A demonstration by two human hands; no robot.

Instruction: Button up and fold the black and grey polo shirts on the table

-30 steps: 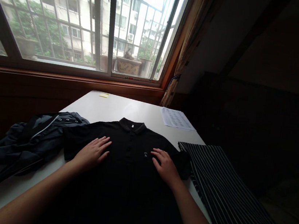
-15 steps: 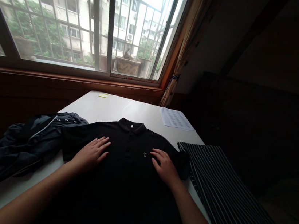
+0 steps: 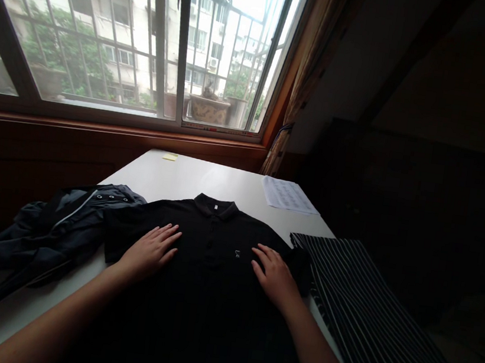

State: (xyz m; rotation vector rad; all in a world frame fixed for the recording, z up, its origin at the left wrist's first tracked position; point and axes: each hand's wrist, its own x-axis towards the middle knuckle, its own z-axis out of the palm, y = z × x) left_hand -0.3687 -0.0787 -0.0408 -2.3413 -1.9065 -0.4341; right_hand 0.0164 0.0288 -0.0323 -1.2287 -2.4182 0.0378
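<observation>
A black polo shirt (image 3: 205, 290) lies spread out on the white table (image 3: 189, 177), front side up, collar toward the window. It has a small pale emblem on the chest and a white label inside the collar. My left hand (image 3: 150, 254) rests flat on the shirt's left side, fingers stretched out. On the other side, my right hand (image 3: 275, 275) lies on the chest just right of the emblem, its fingers slightly spread. Neither hand grips the cloth. The shirt's lower part fades into shadow between my forearms.
Left of the shirt sits a crumpled dark garment (image 3: 48, 233) with eyelets and a pale zip line. To the right lies a black striped cloth (image 3: 368, 311). Printed papers (image 3: 289, 195) and a yellow note (image 3: 170, 156) are at the far edge, below a barred window (image 3: 123, 35).
My right hand has slid a little to the right, away from the emblem. My left hand stays at the same place on the shirt. The whole view has shifted slightly.
</observation>
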